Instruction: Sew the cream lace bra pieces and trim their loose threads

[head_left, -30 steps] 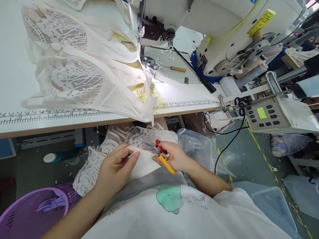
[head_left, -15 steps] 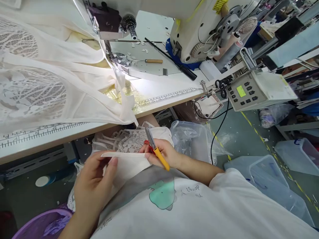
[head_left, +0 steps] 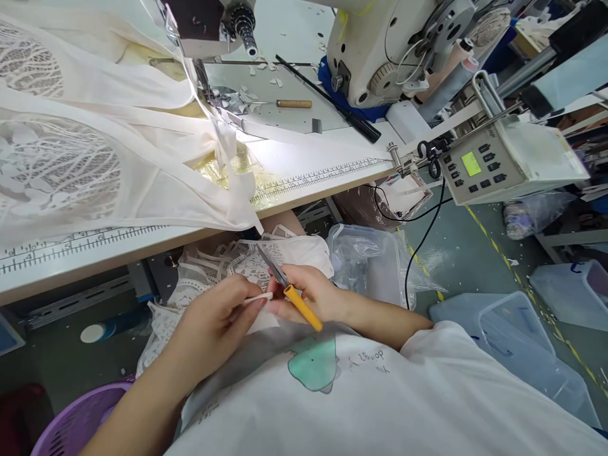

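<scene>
My left hand [head_left: 216, 323] pinches the edge of a white fabric piece [head_left: 260, 316] in my lap, fingers closed on it. My right hand [head_left: 316, 294] grips small thread snips [head_left: 287, 291] with a yellow handle, blades pointing up and left, while its fingers also touch the same fabric. The two hands meet just below the table edge. Under them lies a heap of white lace pieces [head_left: 223, 269].
A sewing machine [head_left: 380, 44] stands on the white table [head_left: 332, 158], with cream lace garments [head_left: 95, 152] spread at the left. A control box [head_left: 498, 161] hangs at the right. A purple basket [head_left: 71, 421], plastic bags [head_left: 365, 259] and clear bins [head_left: 513, 348] stand on the floor.
My left hand has slid right along the fabric edge until it meets the right hand. The snips' blades have tilted further left. My view has shifted slightly.
</scene>
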A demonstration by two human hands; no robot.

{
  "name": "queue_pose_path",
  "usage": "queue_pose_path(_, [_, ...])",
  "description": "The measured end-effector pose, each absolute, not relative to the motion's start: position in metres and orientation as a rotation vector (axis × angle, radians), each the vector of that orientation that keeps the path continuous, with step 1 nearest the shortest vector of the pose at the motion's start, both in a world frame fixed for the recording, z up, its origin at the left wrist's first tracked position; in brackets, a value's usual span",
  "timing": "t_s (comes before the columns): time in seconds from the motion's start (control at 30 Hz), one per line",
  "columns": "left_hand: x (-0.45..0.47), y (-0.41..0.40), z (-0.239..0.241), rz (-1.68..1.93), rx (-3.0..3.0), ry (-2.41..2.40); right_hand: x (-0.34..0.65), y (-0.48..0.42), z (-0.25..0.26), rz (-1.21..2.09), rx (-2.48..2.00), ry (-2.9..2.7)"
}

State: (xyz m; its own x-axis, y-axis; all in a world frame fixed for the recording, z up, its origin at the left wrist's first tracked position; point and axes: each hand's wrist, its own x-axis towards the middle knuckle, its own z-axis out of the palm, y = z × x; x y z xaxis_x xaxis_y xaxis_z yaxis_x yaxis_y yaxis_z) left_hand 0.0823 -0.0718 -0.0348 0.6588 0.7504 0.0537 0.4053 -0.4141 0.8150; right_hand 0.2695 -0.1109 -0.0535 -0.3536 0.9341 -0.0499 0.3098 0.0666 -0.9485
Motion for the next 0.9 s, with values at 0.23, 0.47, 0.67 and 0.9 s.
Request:
queue_pose_path(0.23, [0.082, -0.072, -0.037, 0.533, 1.36, 1.103, 0.261, -0.115, -0.055, 1.455, -1.353, -1.547])
queue_pose_path(0.47, [0.088, -0.077, -0.028, 0.555, 1.093, 1.219, 0.276, -0.11, -0.055, 1.609, -1.285, -1.64])
queue_pose_path(0.67, [0.08, -0.076, -0.042, 0.538, 1.181, 1.197, 0.31, -0.11, -0.052, 1.427, -1.326, -2.322])
queue_pose_path(0.9, [0.079, -0.08, -0.048, 0.541, 1.292, 1.274, 0.303, -0.114, -0.034, 1.357, -1.532, -2.526])
